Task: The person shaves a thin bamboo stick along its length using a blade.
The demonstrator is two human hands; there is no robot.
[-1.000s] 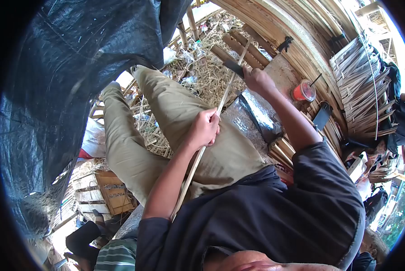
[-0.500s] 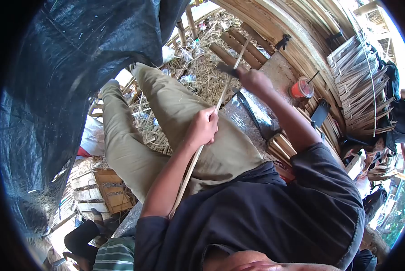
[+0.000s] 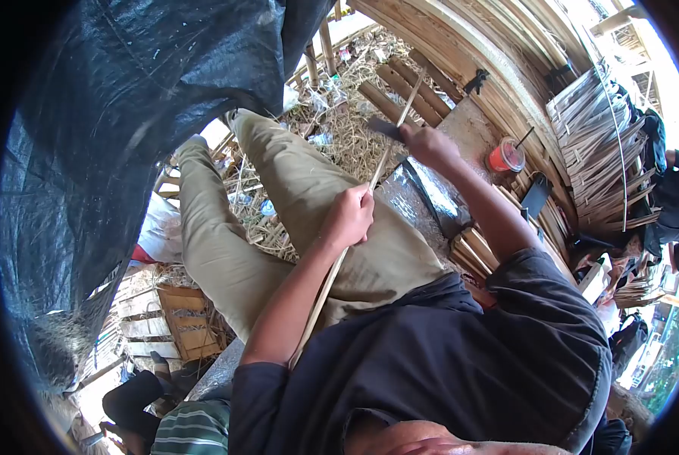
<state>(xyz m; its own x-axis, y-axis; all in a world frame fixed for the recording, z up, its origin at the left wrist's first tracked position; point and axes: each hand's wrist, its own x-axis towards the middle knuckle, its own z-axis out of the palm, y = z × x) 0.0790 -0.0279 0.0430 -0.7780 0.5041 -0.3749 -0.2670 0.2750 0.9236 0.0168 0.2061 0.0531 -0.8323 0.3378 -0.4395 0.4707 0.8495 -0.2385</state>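
Note:
My left hand [image 3: 348, 218] is closed around a long thin bamboo strip [image 3: 382, 164] above my thigh. The strip runs from under my left forearm up past my right hand to the top of the view. My right hand [image 3: 430, 147] is closed on a dark, flat-bladed knife [image 3: 386, 129], whose blade lies across the upper part of the strip. The knife's handle is hidden in my fist.
A red drink cup [image 3: 507, 155] with a straw and a black phone-like object [image 3: 536, 196] are at the right, near stacked wooden strips [image 3: 476, 252]. A dark tarp [image 3: 142, 136] hangs at the left. Another person's striped shirt [image 3: 194, 427] shows at the lower left.
The knife has shifted slightly along the strip, and its blade has changed tilt. My left hand keeps its hold. The whole view has moved a little.

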